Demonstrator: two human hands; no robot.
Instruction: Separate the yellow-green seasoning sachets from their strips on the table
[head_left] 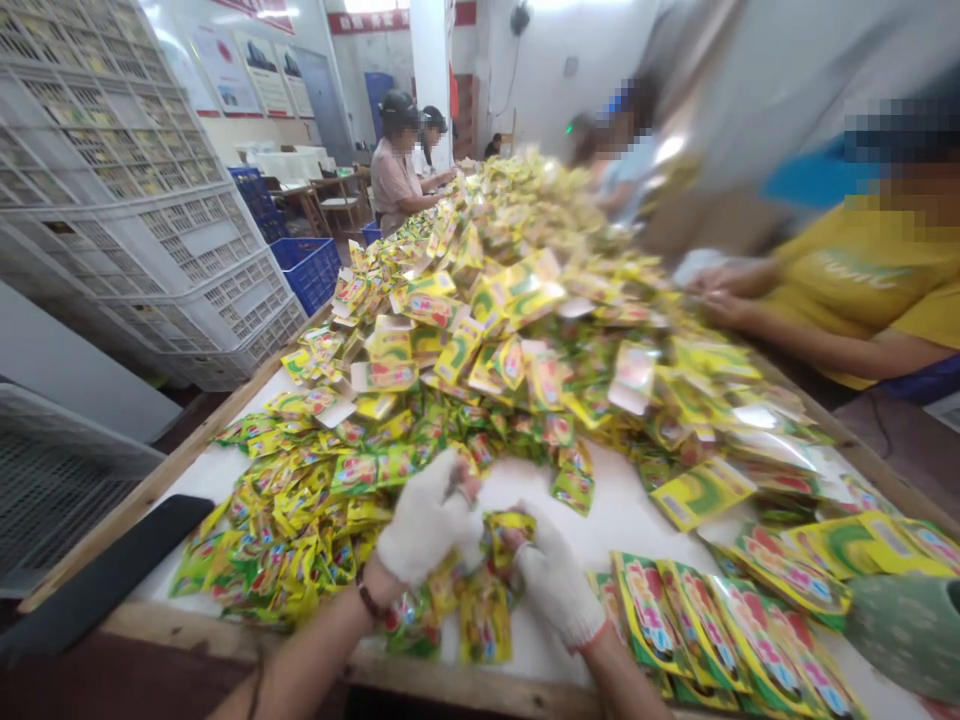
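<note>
Both my hands wear white gloves and meet near the table's front edge. My left hand is closed, its fingers pinched against a small yellow-green sachet that sits between the two hands. My right hand is curled round the same sachet from the right. More sachets lie under and in front of my wrists. A huge heap of yellow sachets covers the white table beyond my hands.
Larger green-yellow packets lie fanned out at the front right. White plastic crates are stacked at the left, with blue crates behind. A person in a yellow shirt works at the right; other people sit at the far end. A dark flat object rests on the wooden rim.
</note>
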